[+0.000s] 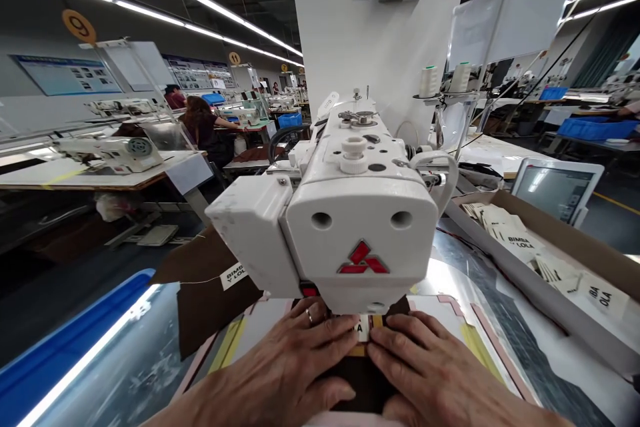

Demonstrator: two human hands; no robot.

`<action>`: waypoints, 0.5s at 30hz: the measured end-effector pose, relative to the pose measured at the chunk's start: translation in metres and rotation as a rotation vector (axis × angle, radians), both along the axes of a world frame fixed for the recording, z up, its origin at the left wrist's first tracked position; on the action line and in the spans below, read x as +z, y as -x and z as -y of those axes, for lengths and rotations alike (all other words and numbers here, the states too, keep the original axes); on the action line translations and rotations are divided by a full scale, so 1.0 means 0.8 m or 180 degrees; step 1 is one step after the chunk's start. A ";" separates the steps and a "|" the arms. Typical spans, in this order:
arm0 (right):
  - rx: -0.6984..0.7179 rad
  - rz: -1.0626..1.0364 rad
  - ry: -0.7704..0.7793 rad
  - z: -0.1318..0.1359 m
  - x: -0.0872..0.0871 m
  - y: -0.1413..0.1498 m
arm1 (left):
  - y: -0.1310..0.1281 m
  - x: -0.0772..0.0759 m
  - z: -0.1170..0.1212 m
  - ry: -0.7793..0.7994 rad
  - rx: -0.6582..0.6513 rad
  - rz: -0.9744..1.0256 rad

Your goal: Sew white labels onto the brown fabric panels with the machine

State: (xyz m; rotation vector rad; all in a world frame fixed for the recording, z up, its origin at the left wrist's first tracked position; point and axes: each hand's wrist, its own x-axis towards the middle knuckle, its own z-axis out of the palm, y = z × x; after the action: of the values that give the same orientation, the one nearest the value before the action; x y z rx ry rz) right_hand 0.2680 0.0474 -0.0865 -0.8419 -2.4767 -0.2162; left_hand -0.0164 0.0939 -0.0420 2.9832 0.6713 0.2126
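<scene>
A white sewing machine head (350, 227) with a red three-diamond logo fills the middle. Just below it, both my hands lie flat on a dark brown piece of fabric (363, 383) in a template frame (450, 310). My left hand (295, 360), with a ring on one finger, has its fingers stretched toward the needle area. My right hand (425, 367) mirrors it, fingers spread. Between the fingertips of both hands sits a small white label (361, 328) with black letters. The needle itself is hidden behind the machine head.
A cardboard box (575, 240) with several white labels stands at right, a tablet screen (557, 190) behind it. A brown piece with a label (215, 287) lies at left, beside a blue bin edge (75, 340). Other people sit at machines in the far left background.
</scene>
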 end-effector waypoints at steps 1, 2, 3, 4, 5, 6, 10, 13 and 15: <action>-0.0051 -0.0036 0.0035 0.002 -0.001 -0.002 | -0.002 0.001 0.000 0.0029 0.0006 -0.0037; -0.0094 -0.0066 0.0096 0.003 -0.002 -0.003 | -0.005 0.003 0.000 0.0084 0.0006 -0.0062; -0.0140 -0.0102 0.0158 0.003 -0.002 -0.003 | -0.008 0.005 0.000 0.0150 0.0011 -0.0068; -0.0179 -0.0149 0.0198 0.003 -0.002 -0.003 | -0.012 0.008 -0.001 0.0211 0.0029 -0.0056; -0.0190 -0.0178 0.0209 0.003 -0.001 -0.002 | -0.016 0.010 -0.001 0.0257 0.0062 -0.0040; -0.0201 -0.0178 0.0223 0.003 0.001 0.000 | -0.019 0.012 -0.001 0.0288 0.0096 -0.0027; -0.0295 0.0010 0.0368 0.002 0.012 0.008 | -0.020 0.009 0.000 0.0351 0.0184 -0.0032; -0.0487 0.0267 0.0638 0.005 0.018 0.012 | -0.014 0.003 0.000 0.0275 0.0164 0.0050; -0.0550 0.0412 0.0778 0.006 0.020 0.012 | -0.011 0.001 -0.002 0.0222 0.0108 0.0077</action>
State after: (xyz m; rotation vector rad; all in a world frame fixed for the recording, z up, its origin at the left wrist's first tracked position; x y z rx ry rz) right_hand 0.2586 0.0423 -0.0707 -1.1800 -2.5864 -0.0274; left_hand -0.0072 0.0953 -0.0414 2.9000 0.7120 0.2221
